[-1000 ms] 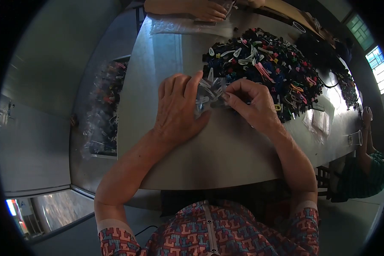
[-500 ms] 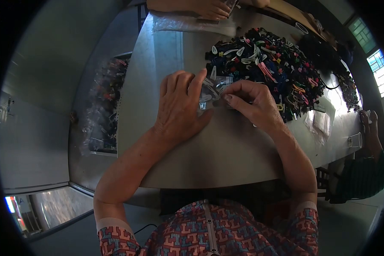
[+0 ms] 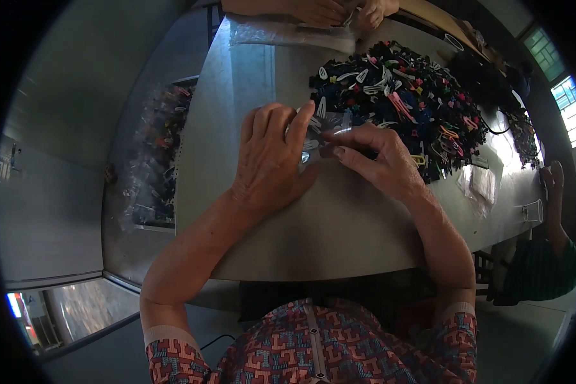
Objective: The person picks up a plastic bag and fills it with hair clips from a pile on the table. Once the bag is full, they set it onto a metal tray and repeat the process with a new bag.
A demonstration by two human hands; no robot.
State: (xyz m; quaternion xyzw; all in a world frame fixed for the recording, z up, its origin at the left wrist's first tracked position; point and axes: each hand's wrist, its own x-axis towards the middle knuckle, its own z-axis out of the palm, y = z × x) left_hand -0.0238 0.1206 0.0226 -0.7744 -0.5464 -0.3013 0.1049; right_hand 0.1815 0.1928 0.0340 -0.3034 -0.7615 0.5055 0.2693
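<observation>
A small clear plastic bag point(image 3: 339, 120) with pale snap hair clips inside is between my hands, above the table. My left hand point(image 3: 269, 147) is closed on the bag's left side, index finger along its edge and thumb below. At the bag's right side, my right hand point(image 3: 387, 157) has thumb and index finger nearly together, touching the plastic; whether a clip is between those fingertips I cannot make out. Just beyond lies a big heap of hair clips point(image 3: 403, 102), mostly dark, with white, pink and yellow ones among them.
Across the table point(image 3: 301, 243) a co-worker's hands point(image 3: 365, 16) are beside a stack of clear bags point(image 3: 288, 37). To the right are more plastic bags point(image 3: 483, 185), a clear cup point(image 3: 532, 210) and another person's arm point(image 3: 557, 205). A crate of bagged clips point(image 3: 157, 166) stands at left.
My right hand's fingertips have shifted slightly left, further over the bag. My left hand stays nearly in place. The co-worker's second hand has come further into view at the top.
</observation>
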